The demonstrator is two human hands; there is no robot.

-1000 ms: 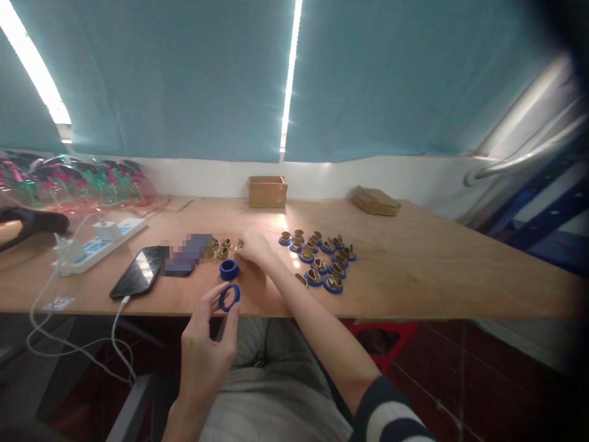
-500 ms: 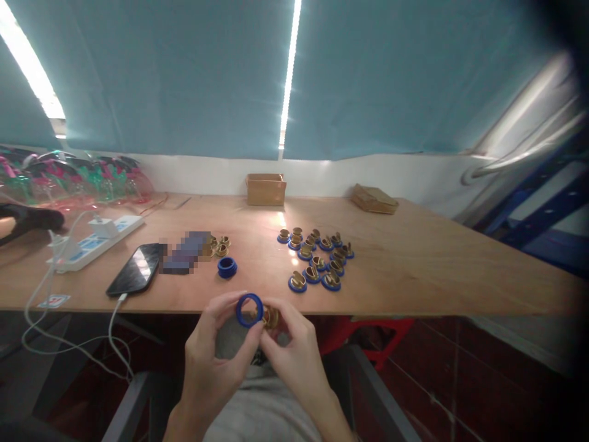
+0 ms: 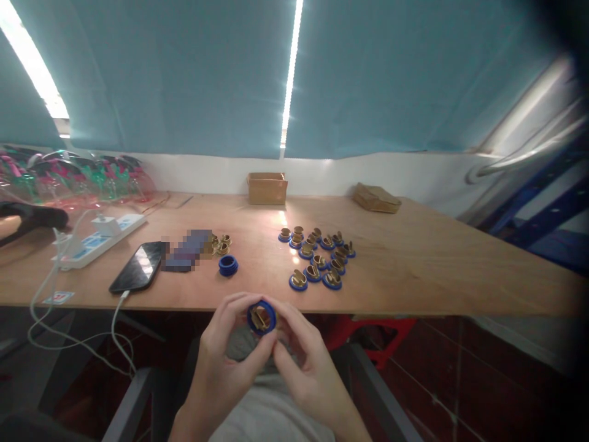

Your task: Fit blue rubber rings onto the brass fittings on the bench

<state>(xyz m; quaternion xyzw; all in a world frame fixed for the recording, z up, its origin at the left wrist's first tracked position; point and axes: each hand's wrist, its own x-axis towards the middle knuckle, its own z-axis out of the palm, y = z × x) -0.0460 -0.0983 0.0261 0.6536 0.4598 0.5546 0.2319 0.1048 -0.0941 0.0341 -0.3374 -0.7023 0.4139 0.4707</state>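
Just off the table's front edge, my left hand (image 3: 234, 353) pinches a blue ring (image 3: 271, 316) between thumb and fingers. My right hand (image 3: 301, 350) is closed on a gold metal fitting (image 3: 261, 319), which shows through the ring's opening; whether it is seated in the ring I cannot tell. Nearest on the table is a small stack of blue rings (image 3: 228, 266). Behind it lie several loose gold fittings (image 3: 223, 248). To the right, several gold fittings with blue rings around their bases (image 3: 298, 280) stand in a cluster.
A black phone (image 3: 138, 268) on a white cable lies left, beside a white power strip (image 3: 105, 242). An open cardboard box (image 3: 267, 189) and a flattened brown packet (image 3: 376, 198) sit at the back. Bagged clear bottles (image 3: 73, 178) fill the far left. A red stool (image 3: 381, 337) is below.
The blue ring and the gold fitting, side by side before, now line up, with the fitting behind or inside the ring. Both hands have shifted slightly right.
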